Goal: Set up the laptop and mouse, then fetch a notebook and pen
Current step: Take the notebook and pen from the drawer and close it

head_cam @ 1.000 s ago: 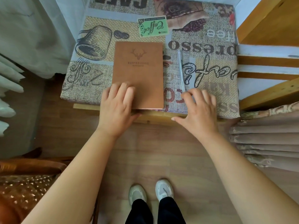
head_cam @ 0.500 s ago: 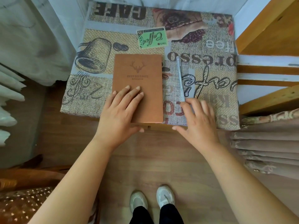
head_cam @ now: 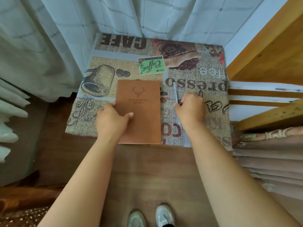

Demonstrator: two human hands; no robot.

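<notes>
Notebook, brown leather-look cover embossed with a stag's head above two lines of lettering too blurred to read, lies flat on the cloth-covered counter, its near edge level with the counter's front edge. Left hand now grips the notebook's left edge, thumb laid across the cover and fingers curled around the side; half a second earlier the same hand lay flat on the cover with straight fingers. Pen, slim and pale blue-grey, lies just right of the notebook, pointing away from the person. Right hand has moved up from the counter's front edge and curled its fingers around the pen's near part, where before its fingertips only reached toward the pen's end. Cloth print, read upside down from this view: "CAFE" at the far edge, "presso" and "free" at right, a green stamp marked "Coffee", "1$" and "1865", plus a drawn cup and coffee beans. Pale curtain hangs behind and to the left; a wooden frame stands at right; white shoes show on the wood floor below.
</notes>
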